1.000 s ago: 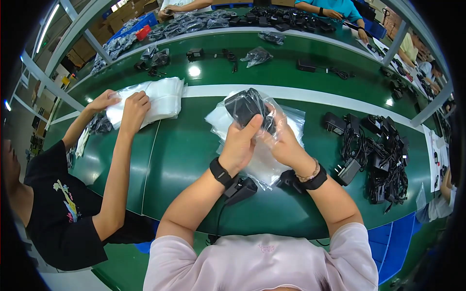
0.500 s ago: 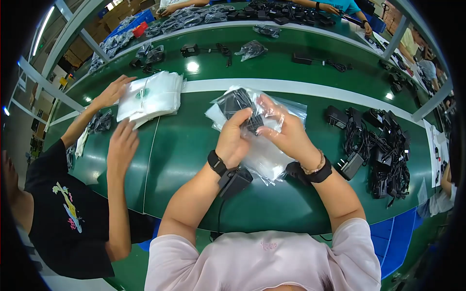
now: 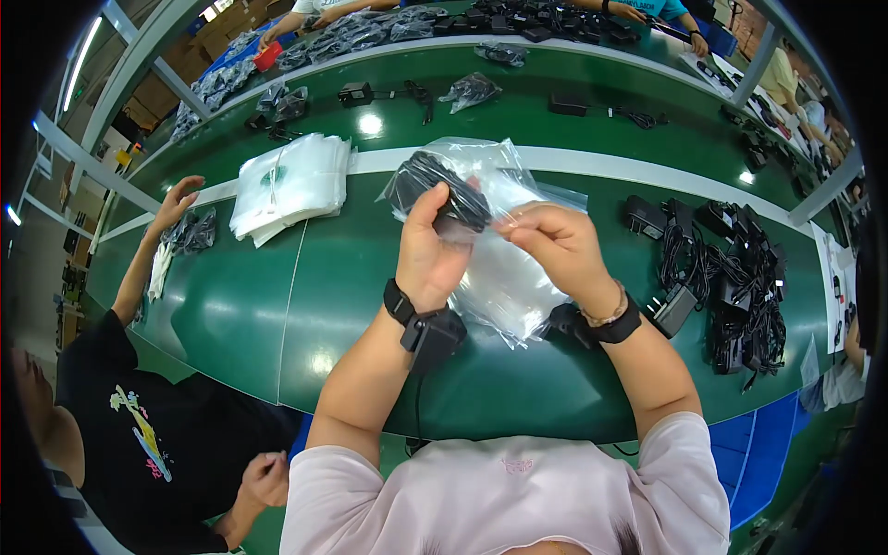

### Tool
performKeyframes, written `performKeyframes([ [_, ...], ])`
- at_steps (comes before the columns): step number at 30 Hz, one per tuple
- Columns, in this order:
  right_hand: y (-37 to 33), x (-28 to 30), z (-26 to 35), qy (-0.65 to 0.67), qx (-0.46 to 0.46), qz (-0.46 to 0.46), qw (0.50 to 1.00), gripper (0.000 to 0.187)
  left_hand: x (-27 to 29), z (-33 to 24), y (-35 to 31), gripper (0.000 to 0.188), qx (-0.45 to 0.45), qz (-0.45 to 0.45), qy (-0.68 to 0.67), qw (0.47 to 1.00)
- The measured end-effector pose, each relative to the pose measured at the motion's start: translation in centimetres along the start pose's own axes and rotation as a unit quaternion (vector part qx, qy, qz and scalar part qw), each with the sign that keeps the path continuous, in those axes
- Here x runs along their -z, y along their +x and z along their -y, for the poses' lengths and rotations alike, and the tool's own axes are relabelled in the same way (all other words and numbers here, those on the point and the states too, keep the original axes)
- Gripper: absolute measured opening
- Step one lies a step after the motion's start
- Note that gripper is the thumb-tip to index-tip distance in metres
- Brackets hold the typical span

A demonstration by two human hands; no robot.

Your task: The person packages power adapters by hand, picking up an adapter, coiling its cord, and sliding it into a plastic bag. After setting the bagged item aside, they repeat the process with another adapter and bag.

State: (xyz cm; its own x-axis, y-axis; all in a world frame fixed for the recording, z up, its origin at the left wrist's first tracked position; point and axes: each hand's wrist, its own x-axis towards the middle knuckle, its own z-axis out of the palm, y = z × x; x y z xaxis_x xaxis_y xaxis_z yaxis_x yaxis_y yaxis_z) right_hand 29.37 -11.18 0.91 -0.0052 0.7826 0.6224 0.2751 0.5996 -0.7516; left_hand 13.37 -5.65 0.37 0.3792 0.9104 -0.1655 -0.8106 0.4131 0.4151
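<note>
A black power adapter with its coiled cable (image 3: 430, 185) sits inside a clear plastic bag, raised above the table. My left hand (image 3: 430, 254) is closed round this bundle, thumb on top of the cable. At the bag's right edge, my right hand (image 3: 560, 245) pinches the clear film between thumb and fingertips. Beneath both hands lies a pile of flat clear bags (image 3: 509, 291). Off to the right is a heap of unbagged black adapters with tied cables (image 3: 731, 287).
A banded stack of clear bags (image 3: 291, 185) lies left. Bagged adapters (image 3: 472, 91) and loose adapters (image 3: 568, 104) lie on the green conveyor beyond the white rail (image 3: 592, 166). A co-worker in black (image 3: 148, 416) sits at my left. A blue bin (image 3: 754, 453) stands below the table's right edge.
The bagged adapter has shifted slightly left and up in my left hand. My right hand has moved from the adapter to the bag's edge. The co-worker's hands have left the bag stack.
</note>
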Motion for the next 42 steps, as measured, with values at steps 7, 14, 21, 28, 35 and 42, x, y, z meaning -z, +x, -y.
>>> performKeyframes([
  [7,1.0,2.9,2.9,-0.271,0.206,0.031,0.940,0.017,-0.7,0.3,-1.3,0.018,0.037,0.082,-0.046,0.995],
  [14,0.1,0.0,1.6,0.152,-0.145,-0.048,0.976,0.052,0.2,-0.6,-1.0,0.022,0.007,0.070,-0.036,0.997],
  [21,-1.2,-2.9,2.1,0.301,-0.194,-0.116,0.926,0.038,-1.0,1.8,-2.0,0.021,-0.032,0.058,0.017,0.998],
  [28,-0.7,-0.7,0.7,0.050,-0.089,-0.033,0.994,0.015,0.0,2.3,-1.8,0.020,0.006,0.083,0.075,0.994],
  [35,-0.8,-0.8,0.7,0.158,-0.160,-0.052,0.973,0.005,-1.1,2.2,-2.1,0.017,0.032,0.086,0.049,0.995],
  [42,-0.8,-1.7,1.6,0.372,-0.120,-0.144,0.909,0.021,-0.4,0.9,-1.2,0.015,0.006,0.077,-0.027,0.997],
])
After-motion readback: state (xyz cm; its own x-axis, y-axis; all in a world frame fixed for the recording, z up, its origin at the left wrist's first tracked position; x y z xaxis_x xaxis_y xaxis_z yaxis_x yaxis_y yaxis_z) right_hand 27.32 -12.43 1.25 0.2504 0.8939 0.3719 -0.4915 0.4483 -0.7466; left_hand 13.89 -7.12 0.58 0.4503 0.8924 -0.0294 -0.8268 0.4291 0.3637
